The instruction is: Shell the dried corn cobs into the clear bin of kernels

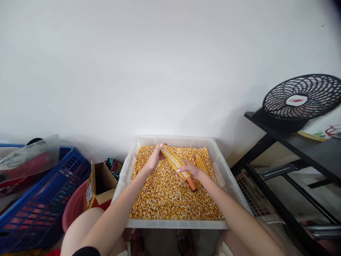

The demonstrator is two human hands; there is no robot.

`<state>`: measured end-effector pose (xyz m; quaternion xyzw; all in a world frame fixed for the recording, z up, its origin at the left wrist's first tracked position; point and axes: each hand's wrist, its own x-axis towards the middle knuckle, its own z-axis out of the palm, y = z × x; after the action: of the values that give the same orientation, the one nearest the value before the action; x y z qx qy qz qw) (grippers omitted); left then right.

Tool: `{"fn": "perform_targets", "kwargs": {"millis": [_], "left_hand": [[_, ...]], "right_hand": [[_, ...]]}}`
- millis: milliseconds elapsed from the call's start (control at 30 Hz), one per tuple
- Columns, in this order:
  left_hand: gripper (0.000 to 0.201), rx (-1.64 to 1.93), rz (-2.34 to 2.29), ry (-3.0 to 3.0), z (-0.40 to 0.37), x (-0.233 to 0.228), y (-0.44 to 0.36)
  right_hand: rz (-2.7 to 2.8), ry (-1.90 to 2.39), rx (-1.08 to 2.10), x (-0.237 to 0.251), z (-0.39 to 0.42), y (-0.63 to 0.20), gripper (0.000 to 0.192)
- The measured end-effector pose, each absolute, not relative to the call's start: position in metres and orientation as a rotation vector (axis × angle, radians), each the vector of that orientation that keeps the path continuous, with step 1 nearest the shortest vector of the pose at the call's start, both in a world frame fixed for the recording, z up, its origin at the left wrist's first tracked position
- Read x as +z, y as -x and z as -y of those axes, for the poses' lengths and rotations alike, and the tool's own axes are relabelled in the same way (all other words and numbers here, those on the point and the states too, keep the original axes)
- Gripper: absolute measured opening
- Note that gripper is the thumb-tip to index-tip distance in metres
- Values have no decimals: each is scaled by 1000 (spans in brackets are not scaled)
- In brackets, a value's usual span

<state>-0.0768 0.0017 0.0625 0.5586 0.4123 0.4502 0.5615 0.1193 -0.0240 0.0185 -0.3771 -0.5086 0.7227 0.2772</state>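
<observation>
A dried corn cob (176, 162) with yellow kernels and a bare orange-red end is held over a clear plastic bin (176, 224) full of loose corn kernels (170, 195). My left hand (155, 157) grips the cob's far end. My right hand (192, 170) grips it near the bare end. A second cob (201, 163) lies on the kernels just right of my right hand.
A blue plastic crate (39, 199) stands at the left, with a pink basin (74, 209) and an open cardboard box (99, 183) beside it. A black shelf (298, 145) with a black fan (302, 97) stands at the right. A white wall rises behind.
</observation>
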Motion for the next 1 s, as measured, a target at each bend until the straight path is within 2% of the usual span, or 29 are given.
{"fn": "perform_targets", "kwargs": {"millis": [133, 300, 500, 633, 867, 1000], "left_hand": [[58, 1076, -1005, -1205, -3, 63, 76], [48, 1110, -1114, -1211, -2, 62, 76], [44, 1011, -1055, -1349, 1, 66, 80], [43, 1002, -945, -1330, 0, 67, 83], [46, 1065, -987, -1201, -5, 62, 82], [38, 1059, -1027, -1262, -2, 61, 83]], "right_hand": [[1442, 1047, 1863, 20, 23, -116, 43], [1533, 1103, 1695, 20, 22, -114, 47], [1444, 1021, 1884, 17, 22, -122, 40], [1424, 968, 1933, 18, 21, -124, 42], [1653, 1093, 1471, 15, 18, -112, 56], [1657, 1112, 1507, 16, 20, -113, 51]]}}
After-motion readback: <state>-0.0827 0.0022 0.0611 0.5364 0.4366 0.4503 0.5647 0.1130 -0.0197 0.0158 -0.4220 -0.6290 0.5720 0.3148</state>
